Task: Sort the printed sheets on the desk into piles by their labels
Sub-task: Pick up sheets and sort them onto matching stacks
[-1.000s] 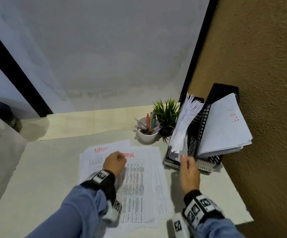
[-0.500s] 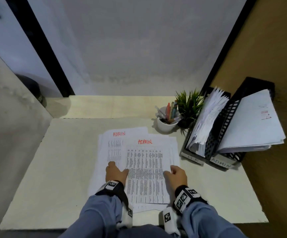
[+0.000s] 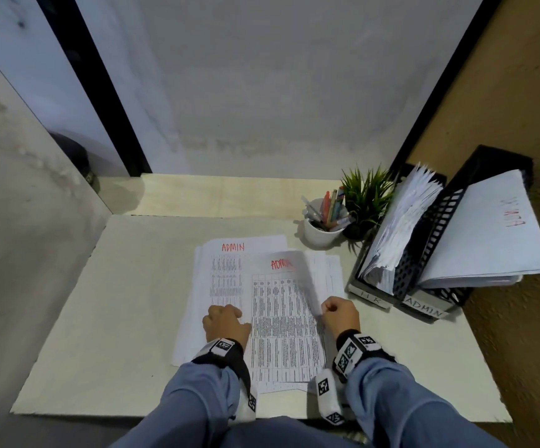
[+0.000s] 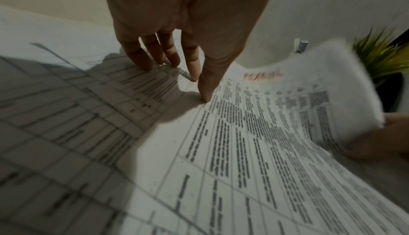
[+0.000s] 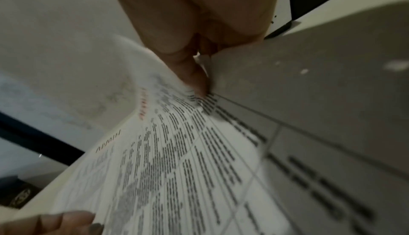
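On the pale, off-white desk (image 3: pixel 126 305), near the middle of its front edge, lies a loose spread of white printed sheets covered in black table text (image 3: pixel 226 279); two of them show "ADMIN" handwritten in red at the top. The top sheet with a red ADMIN heading (image 3: pixel 281 318) is being peeled up: its right edge curls clear of the sheets below and blurs in all three views.

The right hand (image 3: pixel 341 313) grips that raised right edge, fingers curled into a loose fist with the paper pinched at the thumb side. The left hand (image 3: pixel 226 321) rests on the spread just left of the lifted sheet, its fingers (image 4: pixel 168 56) fairly straight and their tips pressing down on the paper beneath; it holds nothing.

At the desk's right edge stands a black mesh two-slot file tray (image 3: pixel 436 227). Its left slot, whose tag seems to read "HR", holds a thick fanned wad of paper, and its right slot, tagged "ADMIN", holds a leaning stack of white sheets (image 3: pixel 488 237). A white cup of pens (image 3: pixel 322 232) and a small green potted plant (image 3: pixel 367 202) stand just behind the spread, towards the tray.

The step in hand looks to be freeing one ADMIN sheet from the spread. The next move likely calls for lifting it fully clear while the left hand keeps the lower sheets from sliding, then carrying it right into the ADMIN slot.
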Available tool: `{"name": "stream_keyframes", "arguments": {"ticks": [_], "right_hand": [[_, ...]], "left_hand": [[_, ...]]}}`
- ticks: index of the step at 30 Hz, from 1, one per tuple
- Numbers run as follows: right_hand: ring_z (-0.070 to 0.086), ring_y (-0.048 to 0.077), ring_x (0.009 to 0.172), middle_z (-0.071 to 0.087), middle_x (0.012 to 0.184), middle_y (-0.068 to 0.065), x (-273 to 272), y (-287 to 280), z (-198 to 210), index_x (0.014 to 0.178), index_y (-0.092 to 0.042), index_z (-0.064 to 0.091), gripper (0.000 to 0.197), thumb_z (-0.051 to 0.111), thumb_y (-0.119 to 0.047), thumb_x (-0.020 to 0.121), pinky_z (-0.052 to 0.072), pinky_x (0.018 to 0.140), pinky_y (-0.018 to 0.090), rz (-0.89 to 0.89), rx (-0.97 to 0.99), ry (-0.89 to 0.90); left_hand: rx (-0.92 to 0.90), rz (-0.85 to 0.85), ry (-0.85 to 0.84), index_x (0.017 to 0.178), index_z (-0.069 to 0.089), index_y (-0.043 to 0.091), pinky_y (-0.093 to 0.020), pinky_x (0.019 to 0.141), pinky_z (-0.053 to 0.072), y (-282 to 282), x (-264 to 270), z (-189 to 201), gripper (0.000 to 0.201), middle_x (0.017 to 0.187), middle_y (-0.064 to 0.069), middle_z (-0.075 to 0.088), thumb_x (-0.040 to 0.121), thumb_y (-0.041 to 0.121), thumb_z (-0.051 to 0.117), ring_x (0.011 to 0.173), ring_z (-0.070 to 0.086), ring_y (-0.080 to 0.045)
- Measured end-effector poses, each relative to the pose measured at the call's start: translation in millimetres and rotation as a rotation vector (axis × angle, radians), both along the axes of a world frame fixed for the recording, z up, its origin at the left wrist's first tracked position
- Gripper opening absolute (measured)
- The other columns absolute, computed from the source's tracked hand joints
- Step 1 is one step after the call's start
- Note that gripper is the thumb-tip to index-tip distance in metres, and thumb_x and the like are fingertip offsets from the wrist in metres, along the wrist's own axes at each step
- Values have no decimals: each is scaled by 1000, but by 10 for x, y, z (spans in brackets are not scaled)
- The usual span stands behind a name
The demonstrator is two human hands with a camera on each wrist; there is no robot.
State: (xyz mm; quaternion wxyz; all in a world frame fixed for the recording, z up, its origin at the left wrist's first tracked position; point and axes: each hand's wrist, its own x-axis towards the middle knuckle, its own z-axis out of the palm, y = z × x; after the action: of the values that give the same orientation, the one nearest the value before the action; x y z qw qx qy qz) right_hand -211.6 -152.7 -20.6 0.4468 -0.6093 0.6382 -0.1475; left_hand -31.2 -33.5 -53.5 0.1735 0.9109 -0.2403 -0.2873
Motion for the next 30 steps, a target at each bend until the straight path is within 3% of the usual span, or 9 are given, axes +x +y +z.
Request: {"name": "stream_keyframes", "arguments": {"ticks": [2, 5, 10, 17, 20, 23, 25, 27, 30], "right_hand": [[44, 17, 52, 48, 46, -1, -27, 12, -23, 41, -18, 52, 46, 41, 19, 67, 34, 51, 20, -44, 56, -61], [47, 14, 49, 49, 41, -2, -104, 54, -4, 43, -8, 47, 45, 33, 26, 67, 36, 45, 16, -85, 141, -213], [55, 26, 52, 64, 64, 21, -110, 113, 4, 49, -2, 47, 44, 22, 29, 66, 45, 43, 22, -235, 315, -506], [58, 14, 38, 61, 42, 9, -107, 110, 123, 53, -4, 47, 48, 18, 31, 70, 45, 40, 13, -293, 309, -560], [52, 22, 44, 55, 46, 11, -94, 113, 48, 53, -4, 47, 46, 25, 32, 72, 42, 38, 14, -363, 280, -561], [39, 16, 53, 45, 55, 5, -119, 101, -56, 52, -4, 47, 38, 39, 28, 71, 32, 37, 15, -359, 205, -432], [41, 17, 56, 47, 57, 6, -139, 77, -111, 57, -4, 49, 32, 44, 24, 72, 34, 42, 17, -281, 162, -310], [44, 19, 63, 50, 64, 10, -135, 71, -146, 65, 7, 55, 22, 40, 23, 71, 37, 54, 24, -248, 160, -266], [41, 21, 66, 47, 67, 11, -119, 82, -143, 69, 16, 57, 17, 41, 22, 67, 34, 62, 30, -253, 178, -238]], "left_hand": [[17, 45, -51, 107, 57, 18, -40, 96, 43, 13, 71, 17, 26, 125, -8, 42, 82, 24, 58, 115, 39, -28], [63, 142, -89, 119, 51, 12, -44, 96, 43, 46, 229, 54, 37, 130, -12, 41, 85, 26, 56, 120, 38, -33], [134, 263, -15, 129, 40, 9, -48, 96, 44, 36, 417, 127, 59, 132, -15, 40, 76, 15, 66, 121, 40, -34], [-47, 288, 34, 124, 47, 7, -39, 88, 45, 173, 549, 103, 50, 123, -16, 55, 81, 22, 67, 108, 56, -35], [-135, 357, 49, 113, 59, 6, -33, 80, 45, 198, 625, 195, 33, 114, -17, 64, 82, 14, 67, 100, 60, -35], [-198, 293, 6, 115, 62, 4, -29, 78, 42, 229, 637, 254, 29, 114, -17, 65, 86, 10, 62, 101, 61, -34], [-229, 236, -29, 119, 60, 4, -29, 78, 43, 248, 621, 271, 30, 114, -18, 66, 90, 7, 55, 100, 62, -34], [-255, 206, -53, 120, 61, 6, -29, 75, 44, 262, 606, 284, 31, 110, -17, 67, 92, 4, 48, 93, 63, -33], [-337, 181, -106, 108, 68, 7, -27, 69, 45, 297, 598, 271, 29, 95, -15, 70, 92, 2, 44, 77, 59, -27]]}}
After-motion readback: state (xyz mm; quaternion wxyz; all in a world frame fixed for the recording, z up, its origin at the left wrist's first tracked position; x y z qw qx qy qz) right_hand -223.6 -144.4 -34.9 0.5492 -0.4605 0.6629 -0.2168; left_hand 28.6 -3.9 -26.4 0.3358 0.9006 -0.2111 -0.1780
